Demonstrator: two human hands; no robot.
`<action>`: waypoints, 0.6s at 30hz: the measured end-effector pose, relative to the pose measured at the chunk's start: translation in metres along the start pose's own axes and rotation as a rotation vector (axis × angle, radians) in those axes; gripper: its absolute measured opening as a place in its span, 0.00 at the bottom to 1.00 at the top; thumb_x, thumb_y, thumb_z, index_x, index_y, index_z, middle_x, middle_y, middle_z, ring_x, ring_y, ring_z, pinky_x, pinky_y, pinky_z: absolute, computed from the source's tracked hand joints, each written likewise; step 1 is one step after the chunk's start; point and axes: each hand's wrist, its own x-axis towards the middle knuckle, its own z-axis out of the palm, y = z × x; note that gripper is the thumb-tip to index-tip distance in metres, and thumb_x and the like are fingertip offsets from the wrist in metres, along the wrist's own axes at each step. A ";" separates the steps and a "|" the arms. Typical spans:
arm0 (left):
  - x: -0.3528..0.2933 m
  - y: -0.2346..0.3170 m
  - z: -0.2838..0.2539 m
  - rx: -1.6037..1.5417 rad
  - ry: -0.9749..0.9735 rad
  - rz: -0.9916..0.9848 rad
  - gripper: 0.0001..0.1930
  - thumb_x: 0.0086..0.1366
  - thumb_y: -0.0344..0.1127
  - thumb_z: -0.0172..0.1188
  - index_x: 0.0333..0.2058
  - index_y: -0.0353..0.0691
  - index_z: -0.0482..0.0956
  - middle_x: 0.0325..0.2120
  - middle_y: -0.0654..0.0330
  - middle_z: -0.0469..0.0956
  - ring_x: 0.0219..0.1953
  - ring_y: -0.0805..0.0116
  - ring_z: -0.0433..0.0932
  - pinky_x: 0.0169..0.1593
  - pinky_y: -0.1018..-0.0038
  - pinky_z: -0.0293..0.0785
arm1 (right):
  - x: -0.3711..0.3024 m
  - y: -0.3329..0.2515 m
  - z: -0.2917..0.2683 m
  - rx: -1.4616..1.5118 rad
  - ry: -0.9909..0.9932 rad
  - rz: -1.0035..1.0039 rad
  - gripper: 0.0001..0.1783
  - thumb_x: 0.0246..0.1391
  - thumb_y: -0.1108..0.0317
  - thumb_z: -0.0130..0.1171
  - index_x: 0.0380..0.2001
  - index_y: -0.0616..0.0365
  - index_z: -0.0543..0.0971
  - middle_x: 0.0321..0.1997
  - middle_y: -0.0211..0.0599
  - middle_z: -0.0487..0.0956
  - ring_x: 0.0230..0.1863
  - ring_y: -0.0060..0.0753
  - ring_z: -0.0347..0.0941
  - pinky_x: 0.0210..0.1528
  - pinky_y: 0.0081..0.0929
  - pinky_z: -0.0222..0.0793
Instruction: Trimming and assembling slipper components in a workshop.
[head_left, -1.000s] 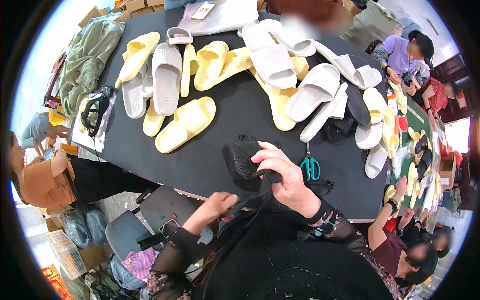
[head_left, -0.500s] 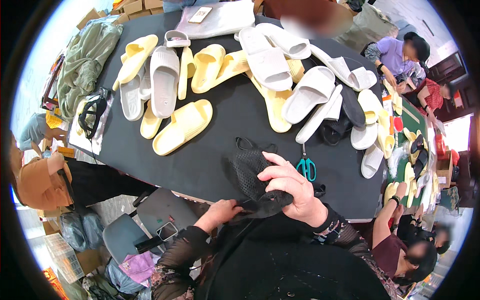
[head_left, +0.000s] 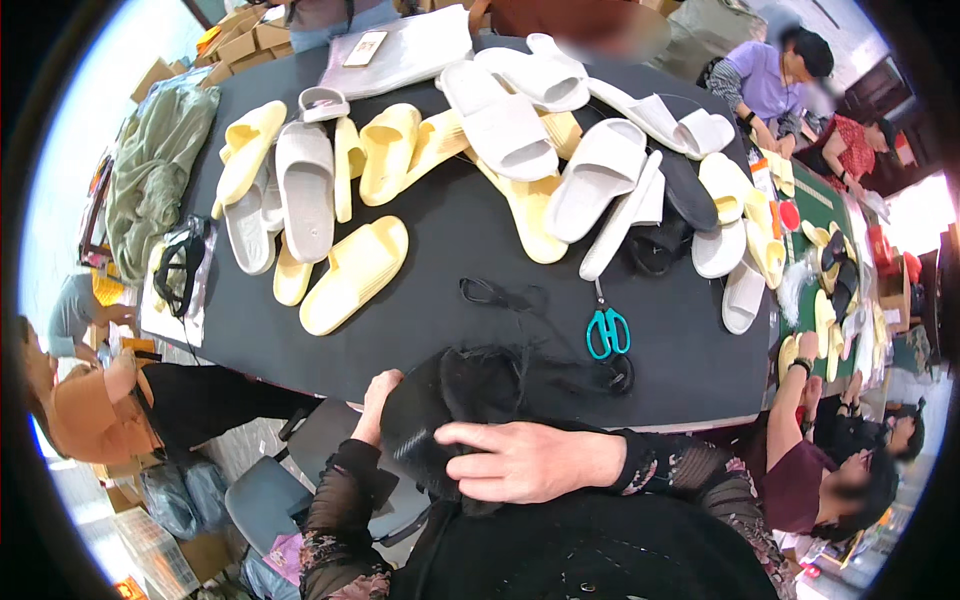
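A soft black mesh item (head_left: 455,390), its exact kind unclear, is bunched at the table's front edge, just before my chest. My left hand (head_left: 377,402) grips its left side, with most of the fingers hidden behind it. Across its lower front lies my right hand (head_left: 525,462), fingers bent and pressing into the dark material. Thin black cords (head_left: 490,293) trail from it onto the table. Beyond and to the right lie teal-handled scissors (head_left: 608,332), their blades partly under a white slipper (head_left: 622,215).
Yellow slippers (head_left: 355,275) and grey slides (head_left: 305,190) spread over the black table (head_left: 420,305). A phone (head_left: 366,48) rests on clear plastic bags at the back. Behind my left arm is a grey chair (head_left: 265,500). People work at a green table (head_left: 815,240) on the right.
The black mesh item has come down and left, closer to my body. My left hand has moved up along its left side; my right hand has lowered from above onto its front.
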 end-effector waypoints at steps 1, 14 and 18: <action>0.010 0.013 -0.006 0.005 -0.014 0.021 0.17 0.53 0.43 0.59 0.25 0.30 0.78 0.24 0.44 0.78 0.31 0.47 0.79 0.35 0.60 0.74 | -0.003 0.002 0.008 0.041 -0.037 0.004 0.05 0.44 0.72 0.54 0.24 0.62 0.72 0.37 0.38 0.70 0.56 0.46 0.63 0.39 0.28 0.73; 0.009 0.029 -0.025 -0.331 -0.078 -0.265 0.20 0.56 0.43 0.62 0.16 0.31 0.73 0.10 0.58 0.69 0.13 0.70 0.69 0.18 0.70 0.64 | -0.004 0.018 0.074 0.155 -0.144 -0.088 0.06 0.41 0.69 0.55 0.18 0.58 0.71 0.31 0.32 0.70 0.43 0.32 0.66 0.36 0.24 0.70; -0.006 0.039 -0.032 -0.587 -0.135 -0.308 0.18 0.58 0.41 0.60 0.16 0.34 0.72 0.10 0.65 0.66 0.12 0.74 0.65 0.15 0.75 0.58 | -0.004 0.018 0.080 0.183 -0.098 -0.114 0.05 0.41 0.70 0.55 0.18 0.58 0.71 0.30 0.32 0.70 0.44 0.33 0.66 0.36 0.24 0.71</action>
